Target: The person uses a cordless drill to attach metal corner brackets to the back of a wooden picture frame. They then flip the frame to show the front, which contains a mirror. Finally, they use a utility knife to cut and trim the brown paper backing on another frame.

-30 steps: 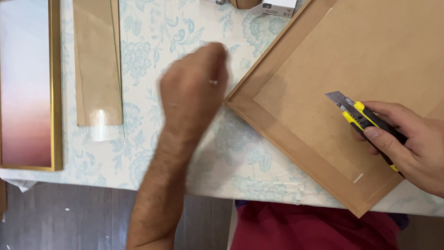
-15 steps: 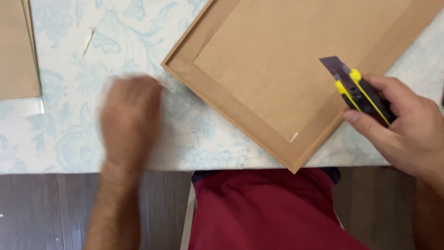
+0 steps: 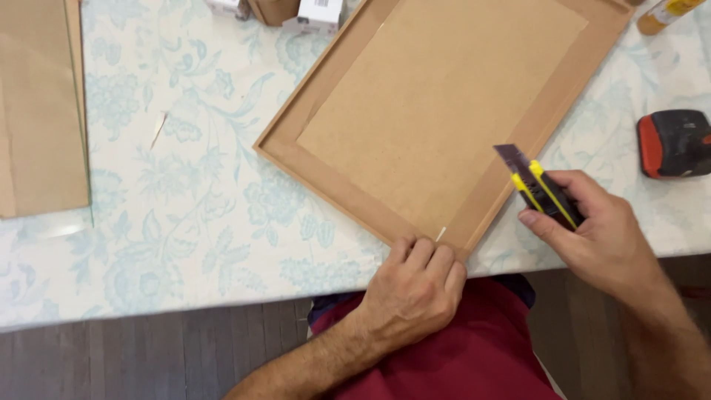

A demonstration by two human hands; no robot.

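since the frame half a second back, the left hand (image 3: 415, 290) has crossed from the bare patterned cloth to the near corner of the picture frame (image 3: 444, 118), and the view has pulled back so more of the table shows. that hand is now curled, its fingertips (image 3: 422, 250) pressing down on the frame's nearest corner right at the table edge; it grips nothing, only pins the wood. the right hand (image 3: 592, 230) is closed around a yellow and black utility knife (image 3: 539, 187), blade out and pointing up and to the left, with the tip hanging just over the frame's right-hand rail, near that same corner; whether the blade touches the wood i cannot tell. the frame lies face down on the floral tablecloth (image 3: 207, 192), turned diagonally, its long axis running from the near corner by the left hand up and away to the right, with a brown backing board (image 3: 437, 96) set inside the rails. so the frame sits ahead of both hands: the left is on it, the right is beside its right rail and slightly farther out. a brown paper sheet (image 3: 41, 111) lies well apart at the far left, and a red and black tool (image 3: 674, 144) rests on the cloth to the right of the knife hand.
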